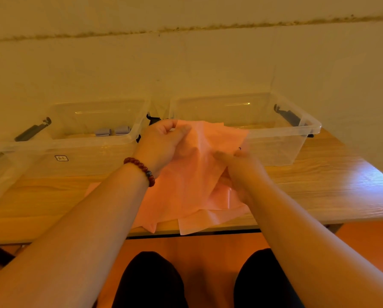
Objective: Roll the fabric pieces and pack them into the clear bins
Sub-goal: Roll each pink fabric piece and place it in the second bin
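Pink fabric piece (199, 156) lifted over the wooden table (319, 185), above more pink sheets (208, 216). Left hand (163, 143) pinches its top edge; right hand (239, 167) grips lower down. Left clear bin (74, 147) (two grey rolls (112, 131) inside), right clear bin (275, 150) behind.

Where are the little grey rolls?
In the head view, the grey rolls lie inside the left clear bin, just left of the left hand.
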Tool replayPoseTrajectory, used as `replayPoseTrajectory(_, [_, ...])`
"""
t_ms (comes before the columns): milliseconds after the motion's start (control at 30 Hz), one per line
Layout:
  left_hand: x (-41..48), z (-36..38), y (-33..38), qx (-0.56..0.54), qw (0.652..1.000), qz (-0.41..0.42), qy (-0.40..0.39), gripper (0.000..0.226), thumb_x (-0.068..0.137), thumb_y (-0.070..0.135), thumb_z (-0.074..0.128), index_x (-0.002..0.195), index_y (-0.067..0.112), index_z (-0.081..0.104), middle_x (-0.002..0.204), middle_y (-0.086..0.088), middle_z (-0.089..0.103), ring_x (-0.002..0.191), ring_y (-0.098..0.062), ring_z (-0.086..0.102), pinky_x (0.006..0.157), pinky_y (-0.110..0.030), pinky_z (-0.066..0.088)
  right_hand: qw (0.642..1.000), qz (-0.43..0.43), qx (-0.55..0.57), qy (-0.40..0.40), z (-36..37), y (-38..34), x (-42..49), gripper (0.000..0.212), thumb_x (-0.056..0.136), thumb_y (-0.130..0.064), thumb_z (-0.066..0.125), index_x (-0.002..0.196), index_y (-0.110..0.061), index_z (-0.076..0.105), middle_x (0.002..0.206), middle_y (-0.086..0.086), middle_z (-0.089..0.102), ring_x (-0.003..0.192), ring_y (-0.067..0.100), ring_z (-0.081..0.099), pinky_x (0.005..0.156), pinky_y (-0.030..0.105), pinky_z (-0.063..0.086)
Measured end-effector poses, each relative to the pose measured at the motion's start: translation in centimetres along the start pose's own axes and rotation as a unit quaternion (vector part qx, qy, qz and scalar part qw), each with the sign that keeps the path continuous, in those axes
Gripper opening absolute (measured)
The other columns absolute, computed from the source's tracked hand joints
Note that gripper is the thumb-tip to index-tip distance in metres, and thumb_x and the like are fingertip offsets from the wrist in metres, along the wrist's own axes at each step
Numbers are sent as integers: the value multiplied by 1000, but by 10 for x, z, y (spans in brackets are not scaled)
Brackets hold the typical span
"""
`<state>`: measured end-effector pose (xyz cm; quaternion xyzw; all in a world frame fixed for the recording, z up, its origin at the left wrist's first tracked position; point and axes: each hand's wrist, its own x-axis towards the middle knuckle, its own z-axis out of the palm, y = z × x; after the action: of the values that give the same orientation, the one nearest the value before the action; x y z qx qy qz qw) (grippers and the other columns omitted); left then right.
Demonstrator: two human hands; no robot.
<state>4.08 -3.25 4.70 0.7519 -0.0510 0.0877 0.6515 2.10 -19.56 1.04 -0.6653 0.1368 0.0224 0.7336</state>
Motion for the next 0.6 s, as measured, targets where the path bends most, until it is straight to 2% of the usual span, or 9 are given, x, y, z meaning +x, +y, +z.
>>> replayPoseTrajectory(67, [0,-3,-3,-23,999,-28,-12,15,92,25,60,79,26,68,72,12,69,70,-8,64,69,-32,54,998,26,59,-22,0,-2,-2,9,90,-12,66,98,-15,63,102,12,71,95,30,68,83,48,57])
replayPoseTrajectory(133, [-4,-9,-6,-55,996,-58,-49,6,83,30,67,85,25,70,80,9,73,79,-10,67,74,-33,56,993,-12,115,-27,-6,-10,-1,6,95,-13,60,98,-16,64,95,9,72,90,26,69,82,47,58])
replayPoseTrajectory(167, [-5,-11,-9,-58,993,-69,-82,16,75,32,69,88,23,70,84,6,74,83,-12,68,75,-33,57,990,-35,133,-35,-9,-16,-2,7,97,-15,57,97,-16,64,87,7,71,82,23,69,79,46,57])
replayPoseTrajectory(233, [-10,-11,-11,-35,982,-101,-154,25,68,28,71,91,20,71,88,3,74,86,-13,69,76,-30,56,987,-58,148,-32,-12,-29,-1,13,100,-17,52,95,-17,63,72,2,67,68,18,65,64,41,58])
replayPoseTrajectory(300, [-16,-8,-8,27,978,-102,-179,8,75,18,72,83,20,73,80,8,73,78,-4,68,70,-21,54,987,-62,147,-17,-14,-39,3,17,102,-20,49,93,-20,63,68,0,65,62,14,63,52,31,55])
replayPoseTrajectory(367, [-15,-5,-4,23,987,-78,-140,13,84,13,67,73,20,70,73,8,70,72,-3,65,69,-19,51,987,-69,144,-1,-14,-47,6,18,103,-21,47,99,-20,65,75,0,66,68,13,64,54,31,54])
replayPoseTrajectory(467, [-7,-3,3,-73,993,-66,-66,16,96,14,53,82,15,61,81,-5,62,80,-21,57,74,-31,47,987,-85,138,22,-15,-52,13,23,103,-19,45,117,-14,63,89,3,66,84,17,63,76,35,55])
replayPoseTrajectory(533, [-1,-4,6,-65,996,-65,-22,18,99,20,48,84,17,57,86,-10,52,83,-25,46,74,-40,39,990,-74,120,14,-16,-50,11,16,100,-23,53,109,-17,65,89,4,65,84,20,60,80,38,52])
replayPoseTrajectory(600, [3,-5,6,-38,997,-68,3,20,100,27,46,84,20,56,86,-9,49,82,-24,43,72,-41,36,996,-65,65,3,-16,-45,7,8,95,-21,61,90,-17,66,74,3,63,72,20,57,69,36,49])
